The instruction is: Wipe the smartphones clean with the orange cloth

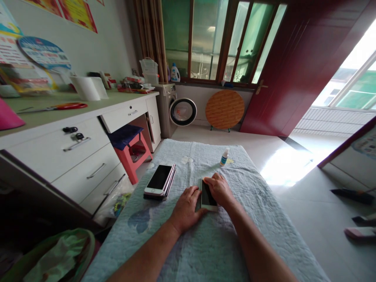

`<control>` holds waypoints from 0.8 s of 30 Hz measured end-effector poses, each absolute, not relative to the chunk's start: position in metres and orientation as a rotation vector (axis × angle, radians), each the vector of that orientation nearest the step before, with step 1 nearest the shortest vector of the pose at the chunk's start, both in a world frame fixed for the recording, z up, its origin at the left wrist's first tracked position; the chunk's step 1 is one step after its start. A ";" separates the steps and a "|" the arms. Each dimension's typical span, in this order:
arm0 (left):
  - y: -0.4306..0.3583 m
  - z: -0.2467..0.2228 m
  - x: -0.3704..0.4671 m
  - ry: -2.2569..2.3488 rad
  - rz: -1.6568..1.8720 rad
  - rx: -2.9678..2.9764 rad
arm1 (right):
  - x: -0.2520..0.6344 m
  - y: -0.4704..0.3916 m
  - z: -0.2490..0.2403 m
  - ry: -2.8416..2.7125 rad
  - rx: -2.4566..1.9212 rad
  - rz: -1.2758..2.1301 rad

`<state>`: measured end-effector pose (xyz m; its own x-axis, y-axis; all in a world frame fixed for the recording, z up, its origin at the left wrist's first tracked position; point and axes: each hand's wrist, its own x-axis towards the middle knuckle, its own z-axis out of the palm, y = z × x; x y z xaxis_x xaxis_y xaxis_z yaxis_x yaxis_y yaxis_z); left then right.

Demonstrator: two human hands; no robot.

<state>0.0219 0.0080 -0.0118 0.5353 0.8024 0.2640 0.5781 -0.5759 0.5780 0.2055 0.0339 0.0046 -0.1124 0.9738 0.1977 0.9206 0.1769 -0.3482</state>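
A white-framed smartphone (209, 200) with a dark screen lies flat on the cloth-covered table. My left hand (188, 208) grips its left edge, fingers along the side and thumb at the lower edge. Over the upper part of the screen, my right hand (219, 188) is closed, its bunched fingertips pressed on the glass; whatever they may hold is hidden. Beyond my right hand stands a small spray bottle (224, 158) with a blue label and clear cap. To the left is a stack of phones (159, 179), a white one on top.
A pale blue quilted cloth (194, 152) covers the table. Along the left runs a white desk (88, 137) with drawers, with a pink stool (131, 150) under it. A green bin (85, 243) is at lower left. Behind are a washing machine (166, 105) and a round wooden tabletop (225, 109).
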 end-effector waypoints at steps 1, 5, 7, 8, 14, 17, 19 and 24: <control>0.008 -0.011 0.022 1.133 0.711 2.348 | 0.203 0.035 0.003 -2.069 -1.809 0.165; 0.008 -0.015 0.022 1.140 0.710 2.343 | 0.196 0.034 0.004 -2.097 -1.826 0.133; 0.009 -0.019 0.022 1.129 0.744 2.336 | 0.196 0.031 0.008 -2.140 -1.793 0.185; 0.009 -0.021 0.022 1.122 0.762 2.327 | 0.196 0.029 0.012 -2.164 -1.769 0.230; 0.011 -0.027 0.021 1.147 0.757 2.290 | 0.208 0.014 0.037 -2.388 -1.527 0.680; 0.012 -0.028 0.021 1.141 0.744 2.309 | 0.212 0.009 0.046 -2.480 -1.336 0.958; 0.012 -0.028 0.020 1.147 0.741 2.325 | 0.214 0.009 0.048 -2.478 -1.293 1.044; 0.010 -0.024 0.021 1.144 0.713 2.358 | 0.218 0.016 0.036 -2.416 -1.415 0.809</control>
<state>0.0208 0.0103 -0.0237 0.5293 0.8070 0.2619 0.5903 -0.5719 0.5697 0.2185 0.0165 0.0363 -0.5089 0.8571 -0.0795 0.7324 0.3826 -0.5633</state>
